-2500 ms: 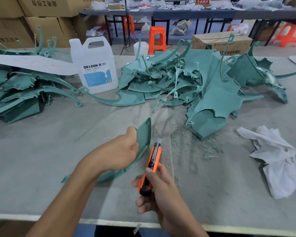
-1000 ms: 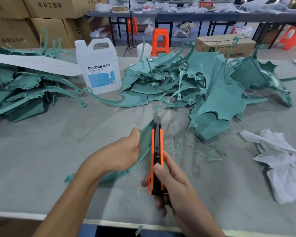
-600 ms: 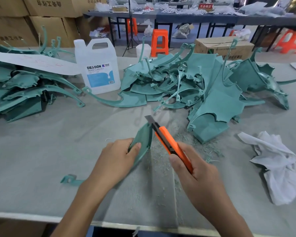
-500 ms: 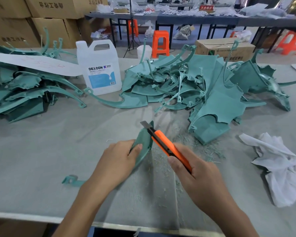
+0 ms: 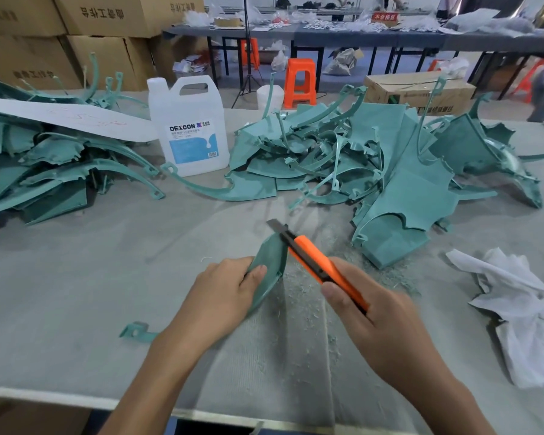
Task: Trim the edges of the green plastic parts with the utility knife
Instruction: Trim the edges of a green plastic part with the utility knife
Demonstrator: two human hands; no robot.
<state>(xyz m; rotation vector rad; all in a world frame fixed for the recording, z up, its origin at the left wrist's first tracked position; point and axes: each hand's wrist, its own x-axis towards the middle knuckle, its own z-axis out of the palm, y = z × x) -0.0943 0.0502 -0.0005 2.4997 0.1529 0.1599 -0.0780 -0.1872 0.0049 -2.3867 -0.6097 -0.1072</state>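
Note:
My left hand [image 5: 223, 296] grips a curved green plastic part [image 5: 272, 262], holding it on edge above the grey table. Its far tab end [image 5: 135, 331] rests on the cloth to the left of my wrist. My right hand [image 5: 374, 318] holds an orange utility knife [image 5: 319, 265], the blade [image 5: 277, 226] laid across the part's upper tip. More green plastic parts lie in a big pile [image 5: 374, 164] at the back centre and right. A second pile [image 5: 41, 171] of green parts is at the left.
A white DEXCON jug [image 5: 189, 127] stands between the piles. A crumpled white cloth [image 5: 522, 312] lies at the right. Green shavings [image 5: 305, 306] are scattered under the knife. The table's front edge [image 5: 76, 400] runs close to me. Cardboard boxes [image 5: 101, 32] and orange stools [image 5: 300, 81] are behind.
The knife has swung from upright alongside the part to slanting across its upper tip, blade pointing up-left. My left hand shifted its grip, thumb now on the part's face.

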